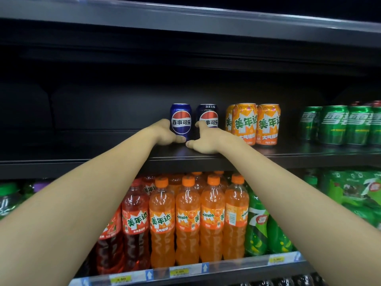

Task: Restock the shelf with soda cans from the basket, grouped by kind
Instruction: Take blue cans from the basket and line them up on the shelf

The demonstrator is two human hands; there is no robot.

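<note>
Both arms stretched out to the middle shelf (206, 156), well back from its front edge. Left hand (165, 133) wrapped round the lower body of the bright blue cola can (181, 120), thumb across the can's front near its base, the other fingers hidden behind it. Right hand (206, 141) at the darker blue cola can (207, 118), index finger laid up against the label, thumb pointing left along the shelf toward the first can's foot; looks like a loose curl round the can's left side, though whether gripping or merely steadying cannot be told.

Both cola cans upright, long axes vertical, side by side with a narrow gap between. Just right of them, a tight cluster of orange soda cans (253, 123), also upright; farther toward the right end, well apart, a group of green soda cans (334, 124). Left stretch of the shelf dark. Basket nowhere in view.

Judged step: settling the two colas as their own group. Key relation: each can directly ahead of its own hand, neither hand nearer than the other. Probably only a release and straight pull-back toward the front edge needed, keeping wrists low to avoid tipping either can.

Below, rows of orange soda bottles (187, 221).
</note>
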